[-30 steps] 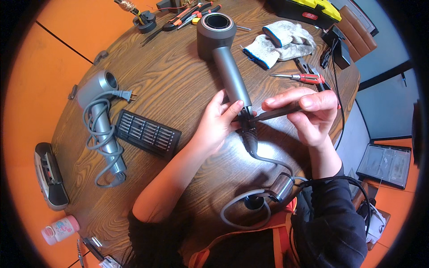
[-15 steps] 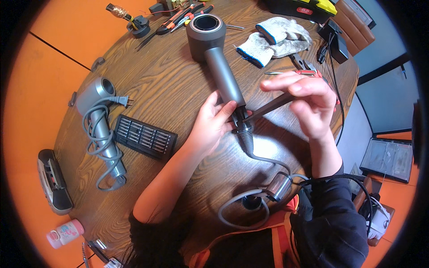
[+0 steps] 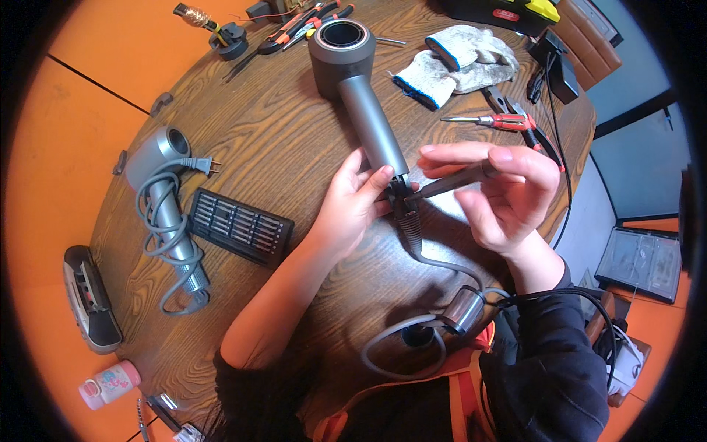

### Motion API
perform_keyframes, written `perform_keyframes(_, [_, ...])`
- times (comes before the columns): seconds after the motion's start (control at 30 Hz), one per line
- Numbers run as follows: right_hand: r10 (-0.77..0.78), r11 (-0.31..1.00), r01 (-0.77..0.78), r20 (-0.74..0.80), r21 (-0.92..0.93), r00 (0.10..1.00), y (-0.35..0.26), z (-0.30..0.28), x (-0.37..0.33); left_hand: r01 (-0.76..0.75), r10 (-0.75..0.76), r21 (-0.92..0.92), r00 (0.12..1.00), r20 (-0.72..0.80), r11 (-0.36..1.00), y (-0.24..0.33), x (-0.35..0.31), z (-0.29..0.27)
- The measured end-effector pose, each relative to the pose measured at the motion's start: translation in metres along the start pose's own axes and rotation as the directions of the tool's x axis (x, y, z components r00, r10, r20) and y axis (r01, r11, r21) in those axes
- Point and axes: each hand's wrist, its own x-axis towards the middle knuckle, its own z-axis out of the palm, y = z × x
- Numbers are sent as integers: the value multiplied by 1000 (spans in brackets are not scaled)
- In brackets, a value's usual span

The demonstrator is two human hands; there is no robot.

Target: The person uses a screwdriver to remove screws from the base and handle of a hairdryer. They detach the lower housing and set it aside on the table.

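Wood-grain brown worktop (image 3: 250,140), orange floor (image 3: 55,177) left. Matte grey cylindrical hair dryer (image 3: 374,125) at centre, handle axis upper-left to lower-right. Left hand (image 3: 352,197) closed on its opened cable end, so nearer. Right hand (image 3: 508,190) half-curled, loosely holding dark slim screwdriver (image 3: 453,180), thumb apart; opened end lies left of it, driver crosswise to handle. Count: grey dryer 1, silver cord-wrapped dryer (image 3: 166,205) 1, dark driver 1, red-handled screwdriver (image 3: 504,121) 1, black bit case (image 3: 274,255) 1, white gloves (image 3: 471,59) 2.

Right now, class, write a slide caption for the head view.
Left hand grips a grey hair dryer while the right hand holds a slim dark tool at its exposed cord end.
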Motion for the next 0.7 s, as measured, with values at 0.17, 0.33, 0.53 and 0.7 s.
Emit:
perform_keyframes(0.17, [-72,973,74,13,-221,997,-11,-9,-1,-12,12,58,1000,-15,998,0,-1,0])
perform_keyframes(0.33, [-83,996,82,-52,-22,995,-6,-2,2,9,-6,94,1000,-30,996,2,-2,2])
perform_keyframes(0.53, [-116,977,113,-5,-180,993,-10,-5,1,-3,4,81,1000,-7,997,2,-2,1])
perform_keyframes(0.7, [-19,983,42,131,-180,991,-11,-9,1,-14,15,73,1000,-20,997,1,-2,1])
